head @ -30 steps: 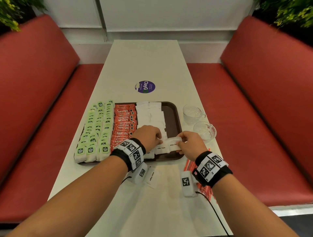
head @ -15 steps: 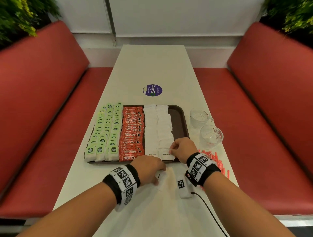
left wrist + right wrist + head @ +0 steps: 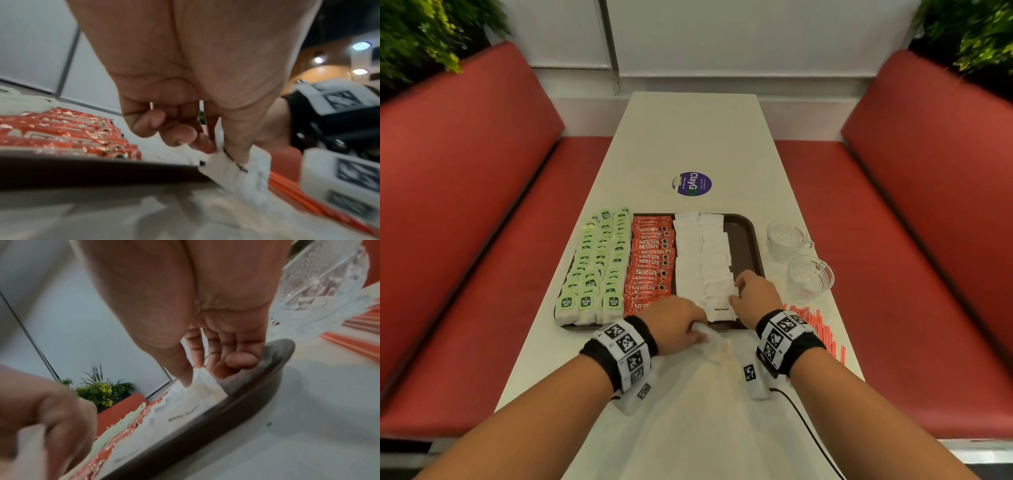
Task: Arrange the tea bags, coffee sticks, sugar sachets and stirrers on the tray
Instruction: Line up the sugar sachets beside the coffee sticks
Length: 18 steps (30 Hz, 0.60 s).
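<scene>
Brown tray (image 3: 751, 240) on a white table (image 3: 695, 137), packed in columns: green tea bags (image 3: 599, 263) at left, orange coffee sticks (image 3: 652, 263) in the middle, white sugar sachets (image 3: 703, 263) right of those. Bare strip of tray along the right edge. Left hand (image 3: 676, 323) just in front of the tray's near rim, thumb and fingertips pinched on a loose sugar sachet (image 3: 240, 175) lifted off the table; other fingers curled in. Right hand (image 3: 755, 296) over the near right corner of the tray, fingers mostly extended, thumb and index tip touching the far edge of the nearest sachet marked "White Sugar" (image 3: 722, 310), which lies flat at the front of the sugar column. Whether it is pinched or only pressed cannot be told. Orange stirrers (image 3: 815, 329) lying in a loose heap on the table, right of the tray and outside it. 2 glass cups (image 3: 799, 260) on the table beside the tray's right edge. Round purple sticker (image 3: 691, 183) beyond the tray.
</scene>
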Each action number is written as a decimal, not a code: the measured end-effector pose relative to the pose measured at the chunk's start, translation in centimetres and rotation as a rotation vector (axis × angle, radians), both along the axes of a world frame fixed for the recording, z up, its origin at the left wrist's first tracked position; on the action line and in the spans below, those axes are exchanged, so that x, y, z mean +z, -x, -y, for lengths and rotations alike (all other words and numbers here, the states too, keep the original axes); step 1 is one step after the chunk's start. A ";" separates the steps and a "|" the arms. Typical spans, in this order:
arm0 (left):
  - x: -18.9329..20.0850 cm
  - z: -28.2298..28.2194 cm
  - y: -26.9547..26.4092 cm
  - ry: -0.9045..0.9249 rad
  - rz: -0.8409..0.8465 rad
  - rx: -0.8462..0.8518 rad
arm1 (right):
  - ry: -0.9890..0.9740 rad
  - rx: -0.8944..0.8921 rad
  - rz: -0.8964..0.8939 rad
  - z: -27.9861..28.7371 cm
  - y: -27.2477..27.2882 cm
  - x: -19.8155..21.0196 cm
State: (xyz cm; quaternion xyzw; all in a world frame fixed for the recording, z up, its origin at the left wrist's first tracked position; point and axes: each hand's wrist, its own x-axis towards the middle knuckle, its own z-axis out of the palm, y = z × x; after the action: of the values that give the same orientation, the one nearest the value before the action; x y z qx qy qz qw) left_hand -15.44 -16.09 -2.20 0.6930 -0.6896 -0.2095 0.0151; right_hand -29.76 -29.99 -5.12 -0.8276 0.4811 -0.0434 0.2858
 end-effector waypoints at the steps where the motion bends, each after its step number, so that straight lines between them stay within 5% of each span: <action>1: 0.4 0.1 -0.5 0.048 -0.033 0.050 | 0.008 0.004 0.031 0.0 0.2 0.2; 6: 1.2 0.3 -2.1 0.229 -0.129 0.259 | -0.165 0.122 0.309 -1.4 0.9 2.6; 18: 1.8 2.3 -1.3 0.292 -0.281 0.275 | -0.080 0.222 0.240 -1.3 1.4 3.2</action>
State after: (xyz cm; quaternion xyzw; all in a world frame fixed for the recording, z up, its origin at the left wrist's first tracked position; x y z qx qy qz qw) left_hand -14.13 -18.39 -0.43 0.7351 -0.6028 -0.1980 0.2389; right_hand -31.17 -28.67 -1.88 -0.8525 0.3506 -0.0908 0.3769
